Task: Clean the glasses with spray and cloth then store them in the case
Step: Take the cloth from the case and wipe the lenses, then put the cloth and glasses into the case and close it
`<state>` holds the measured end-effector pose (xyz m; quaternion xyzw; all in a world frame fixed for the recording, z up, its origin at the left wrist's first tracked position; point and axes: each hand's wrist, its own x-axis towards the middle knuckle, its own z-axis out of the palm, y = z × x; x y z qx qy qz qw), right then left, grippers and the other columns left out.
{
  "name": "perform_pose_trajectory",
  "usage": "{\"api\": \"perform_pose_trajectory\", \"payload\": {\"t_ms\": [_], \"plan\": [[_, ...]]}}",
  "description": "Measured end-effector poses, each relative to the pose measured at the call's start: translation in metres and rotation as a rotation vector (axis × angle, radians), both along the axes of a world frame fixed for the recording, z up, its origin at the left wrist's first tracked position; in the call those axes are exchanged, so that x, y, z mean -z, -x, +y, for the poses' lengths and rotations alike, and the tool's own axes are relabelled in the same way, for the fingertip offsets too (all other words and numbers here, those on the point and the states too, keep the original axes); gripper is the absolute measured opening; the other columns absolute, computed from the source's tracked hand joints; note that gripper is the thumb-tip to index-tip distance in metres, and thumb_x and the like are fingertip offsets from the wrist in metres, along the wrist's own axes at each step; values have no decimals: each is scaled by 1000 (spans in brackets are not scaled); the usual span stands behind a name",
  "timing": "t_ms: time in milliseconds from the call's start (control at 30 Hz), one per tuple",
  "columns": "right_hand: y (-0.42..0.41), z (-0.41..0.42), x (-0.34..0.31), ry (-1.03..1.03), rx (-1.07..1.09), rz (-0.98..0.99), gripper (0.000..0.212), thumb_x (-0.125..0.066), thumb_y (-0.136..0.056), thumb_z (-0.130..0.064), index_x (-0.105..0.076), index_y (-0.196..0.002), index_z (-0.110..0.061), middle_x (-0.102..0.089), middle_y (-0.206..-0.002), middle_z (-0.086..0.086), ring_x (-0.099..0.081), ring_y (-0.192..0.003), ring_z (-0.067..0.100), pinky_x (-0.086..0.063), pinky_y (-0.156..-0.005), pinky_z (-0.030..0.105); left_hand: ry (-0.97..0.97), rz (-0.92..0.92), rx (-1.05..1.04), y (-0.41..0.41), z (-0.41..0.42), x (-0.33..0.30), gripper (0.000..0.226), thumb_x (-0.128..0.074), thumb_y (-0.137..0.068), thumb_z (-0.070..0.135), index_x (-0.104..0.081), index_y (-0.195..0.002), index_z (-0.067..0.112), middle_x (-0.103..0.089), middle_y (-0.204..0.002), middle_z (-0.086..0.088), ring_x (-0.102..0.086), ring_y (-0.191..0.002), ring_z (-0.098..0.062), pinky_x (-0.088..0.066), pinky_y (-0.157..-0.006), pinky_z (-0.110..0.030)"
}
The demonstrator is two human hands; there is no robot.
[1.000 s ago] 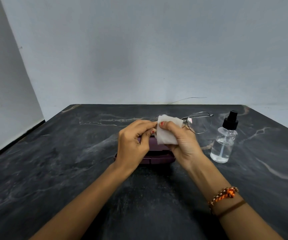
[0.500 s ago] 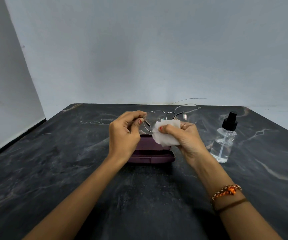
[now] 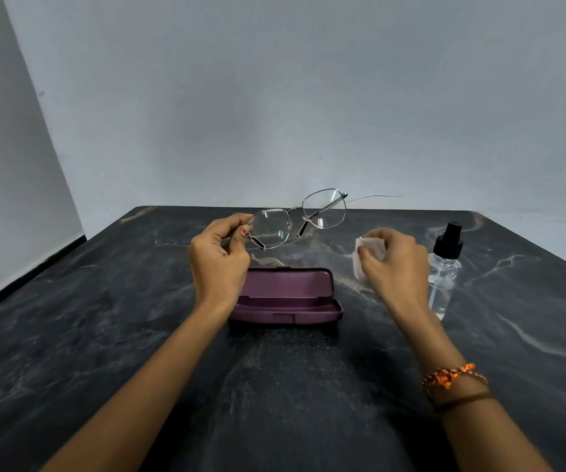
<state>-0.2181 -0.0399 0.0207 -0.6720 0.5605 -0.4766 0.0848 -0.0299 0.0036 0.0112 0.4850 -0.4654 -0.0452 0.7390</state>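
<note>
Glasses [image 3: 297, 218] hang above the open purple case [image 3: 286, 296], pinched at one lens rim by the left hand [image 3: 218, 258]. Right of the case, the right hand [image 3: 394, 264] grips a white cloth [image 3: 363, 260] beside the spray bottle [image 3: 445, 267]. Wiping looks finished; next, probably fold the arms and lower the glasses into the case.

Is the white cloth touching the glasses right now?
Apart. The head view shows the cloth bunched in the right hand, with bare dark table between it and the glasses held by the left hand.
</note>
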Motion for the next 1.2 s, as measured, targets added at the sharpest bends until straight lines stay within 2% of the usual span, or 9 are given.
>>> {"api": "perform_pose_trajectory", "payload": {"t_ms": [100, 267, 433, 567, 767, 867, 1000, 1133, 1200], "plan": [[-2, 0, 4, -43, 81, 339, 23, -46, -85, -8, -60, -103, -7, -66, -98, 21, -59, -90, 40, -39, -64, 35, -3, 10, -25, -1, 0, 1, 28, -56, -81, -6, -62, -97, 17, -64, -86, -2, -60, -69, 12, -45, -62, -2], [1, -2, 9, -272, 10, 362, 35, -48, -84, -14, -52, -119, -12, -58, -120, 16, -52, -108, 38, -33, -72, 35, -11, -2, -35, 1, 0, 1, 26, -56, -81, -6, -63, -97, 13, -64, -87, -6, -59, -69, 13, -45, -62, -2], [2, -5, 16, -418, -33, 411, 43, -47, -85, -12, -41, -127, -12, -53, -124, 17, -49, -113, 37, -35, -76, 36, -24, 0, -50, 1, 0, 1, 24, -56, -81, -6, -64, -98, 8, -64, -90, -7, -59, -70, 14, -45, -62, -1], [1, -7, 20, -319, 36, 491, 49, -55, -85, -9, -34, -129, -9, -57, -115, 21, -53, -105, 40, -36, -71, 37, -25, -14, -55, 1, 1, 1, 24, -56, -81, -6, -64, -98, 9, -64, -88, -6, -60, -71, 11, -45, -63, -1], [3, -9, 20, -120, 74, 557, 40, -63, -82, -11, -44, -117, -7, -60, -106, 16, -56, -97, 34, -37, -66, 36, -27, -30, -54, 3, 0, 2, 22, -56, -81, -6, -66, -97, 5, -64, -87, -5, -61, -76, -2, -46, -65, -2], [4, -10, 16, 30, 56, 438, 26, -57, -87, -18, -56, -109, -4, -61, -105, 16, -54, -99, 33, -40, -70, 36, -22, -45, -58, 2, 1, 2, 22, -56, -81, -6, -66, -97, 7, -64, -85, -2, -61, -73, 2, -46, -65, -2], [-1, -4, 5, 190, -65, -5, 19, -50, -91, -15, -66, -95, -6, -69, -91, 14, -61, -82, 26, -48, -71, 36, -5, -77, -62, 2, 1, 2, 22, -56, -81, -7, -66, -97, 4, -64, -87, -4, -61, -77, -3, -46, -66, -3], [-7, 4, -4, 133, -188, -413, 18, -50, -91, -19, -67, -86, -15, -69, -80, 20, -61, -75, 35, -50, -70, 43, 37, -163, -65, 3, 2, 2, 23, -55, -80, -9, -66, -96, 3, -63, -88, -1, -61, -78, -5, -48, -70, -6], [-7, 4, -5, 74, -226, -542, 17, -49, -90, -18, -66, -85, -20, -69, -78, 16, -59, -70, 35, -50, -67, 42, 64, -228, -59, 5, 3, 3, 23, -54, -79, -10, -67, -95, 2, -63, -87, 0, -61, -77, 0, -47, -72, -6]]}}
